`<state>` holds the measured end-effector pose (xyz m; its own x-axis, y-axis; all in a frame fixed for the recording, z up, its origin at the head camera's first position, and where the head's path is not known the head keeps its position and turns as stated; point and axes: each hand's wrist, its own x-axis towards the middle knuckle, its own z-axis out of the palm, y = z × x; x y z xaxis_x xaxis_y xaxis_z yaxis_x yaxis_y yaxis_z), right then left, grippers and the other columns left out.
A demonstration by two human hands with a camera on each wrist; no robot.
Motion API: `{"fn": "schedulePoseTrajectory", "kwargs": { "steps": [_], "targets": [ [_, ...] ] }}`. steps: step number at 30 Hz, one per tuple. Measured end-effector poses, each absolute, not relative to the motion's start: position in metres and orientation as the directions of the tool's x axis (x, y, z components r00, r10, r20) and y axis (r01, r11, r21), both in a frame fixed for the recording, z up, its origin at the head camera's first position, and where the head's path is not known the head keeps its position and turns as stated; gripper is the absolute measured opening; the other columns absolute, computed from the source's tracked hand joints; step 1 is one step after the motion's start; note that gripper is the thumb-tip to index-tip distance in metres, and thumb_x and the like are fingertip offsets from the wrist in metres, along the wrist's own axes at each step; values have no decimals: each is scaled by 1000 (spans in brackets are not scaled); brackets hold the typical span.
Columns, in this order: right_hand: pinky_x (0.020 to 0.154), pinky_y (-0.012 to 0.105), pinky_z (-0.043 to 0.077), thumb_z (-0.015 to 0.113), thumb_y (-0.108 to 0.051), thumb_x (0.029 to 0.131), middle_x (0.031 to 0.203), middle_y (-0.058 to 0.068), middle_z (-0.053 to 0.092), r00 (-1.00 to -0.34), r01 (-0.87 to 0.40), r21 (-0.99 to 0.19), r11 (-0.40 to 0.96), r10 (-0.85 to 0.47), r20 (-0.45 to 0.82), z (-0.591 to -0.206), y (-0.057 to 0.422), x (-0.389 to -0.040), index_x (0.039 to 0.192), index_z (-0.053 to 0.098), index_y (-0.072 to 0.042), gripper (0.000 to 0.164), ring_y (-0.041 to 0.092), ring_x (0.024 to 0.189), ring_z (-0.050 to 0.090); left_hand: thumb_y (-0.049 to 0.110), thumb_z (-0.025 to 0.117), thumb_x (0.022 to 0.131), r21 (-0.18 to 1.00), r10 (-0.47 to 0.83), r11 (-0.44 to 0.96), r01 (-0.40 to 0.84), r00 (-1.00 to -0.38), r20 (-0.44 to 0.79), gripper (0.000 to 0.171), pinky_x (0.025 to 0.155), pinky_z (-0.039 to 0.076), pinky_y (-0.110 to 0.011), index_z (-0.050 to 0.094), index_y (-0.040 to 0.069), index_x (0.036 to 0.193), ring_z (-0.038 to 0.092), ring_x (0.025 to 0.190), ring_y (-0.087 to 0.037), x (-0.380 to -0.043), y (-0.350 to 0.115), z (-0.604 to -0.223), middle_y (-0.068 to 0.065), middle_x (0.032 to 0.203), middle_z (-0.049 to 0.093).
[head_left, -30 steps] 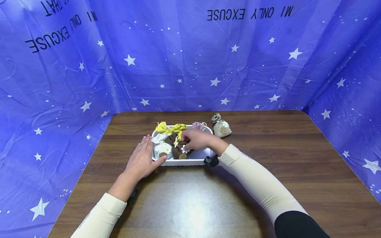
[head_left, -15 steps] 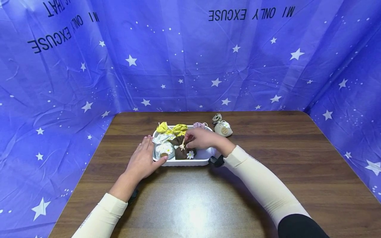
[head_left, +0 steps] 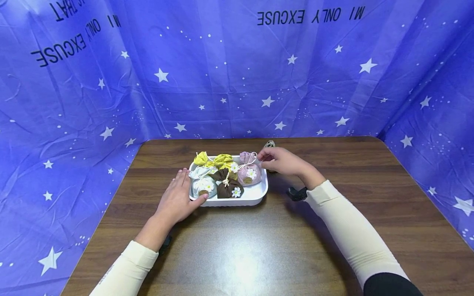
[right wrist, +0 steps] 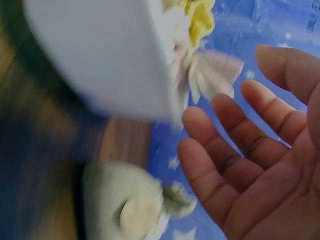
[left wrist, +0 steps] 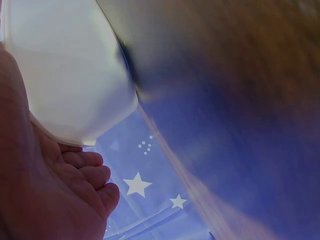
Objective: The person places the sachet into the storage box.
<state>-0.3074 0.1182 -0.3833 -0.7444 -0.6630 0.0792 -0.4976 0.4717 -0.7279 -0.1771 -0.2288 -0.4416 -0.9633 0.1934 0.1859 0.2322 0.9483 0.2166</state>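
Note:
A white oval tray [head_left: 259, 191] holds several small drawstring pouches trimmed with white flowers: a yellow pouch [head_left: 223, 160] at the back, a pale blue pouch [head_left: 200, 185] at front left, a brown pouch [head_left: 224, 190] in front and a lavender pouch [head_left: 244, 176] on the right. My left hand [head_left: 177, 199] rests along the tray's left end, thumb at the front rim. My right hand [head_left: 286, 162] hovers just off the tray's right end, fingers loosely spread and holding nothing. Behind it, a beige pouch [right wrist: 112, 200] lies on the table, mostly hidden in the head view.
The brown wooden table [head_left: 237, 246] carries the tray near its far edge. Blue curtains [head_left: 237, 74] with white stars and lettering surround the table on the back and sides. A black wrist device [head_left: 297, 194] sits under my right wrist.
My right hand has let go of the brown pouch in the tray and moved right, out past the tray's end towards the beige pouch. The left hand stays put.

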Motion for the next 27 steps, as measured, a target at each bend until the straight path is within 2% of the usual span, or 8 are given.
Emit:
{"fn": "schedulePoseTrajectory", "kwargs": {
  "steps": [6, 15, 17, 23, 27],
  "targets": [
    [84, 36, 48, 66, -6, 93, 103, 13, 67, -815, -452, -746, 489, -567, 123, -397, 153, -316, 106, 66, 2, 16, 23, 95, 60, 66, 52, 91, 220, 191, 948, 229, -965, 181, 99, 117, 23, -54, 35, -16, 144, 21, 146, -44, -177, -229, -441, -33, 155, 25],
    [79, 23, 46, 65, -7, 95, 103, 16, 67, -891, -336, -786, 519, -446, 86, -413, 195, -327, 109, 64, 5, 19, 21, 94, 57, 66, 52, 92, 223, 185, 950, 220, -969, 167, 99, 118, 22, -53, 34, -16, 145, 19, 147, -43, -177, -231, -442, -32, 156, 24],
    [78, 24, 47, 65, -7, 95, 104, 18, 66, -899, -306, -800, 516, -433, 64, -416, 199, -331, 111, 63, 6, 21, 22, 93, 58, 66, 53, 92, 223, 188, 949, 224, -967, 173, 99, 117, 22, -54, 34, -16, 144, 19, 146, -44, -177, -231, -442, -33, 155, 25],
    [78, 38, 53, 63, -10, 97, 104, 18, 64, -914, -185, -842, 507, -403, -42, -424, 203, -344, 115, 61, 8, 25, 31, 92, 59, 67, 51, 92, 218, 189, 950, 223, -968, 167, 100, 117, 22, -54, 33, -16, 145, 19, 146, -44, -178, -230, -442, -32, 156, 24],
    [77, 34, 53, 61, -13, 99, 108, 15, 62, -915, -135, -849, 511, -393, -91, -434, 201, -356, 119, 58, 7, 29, 25, 95, 58, 66, 52, 92, 214, 189, 951, 223, -968, 168, 99, 117, 22, -54, 34, -16, 145, 19, 146, -43, -178, -230, -443, -32, 156, 24]
  ]
}}
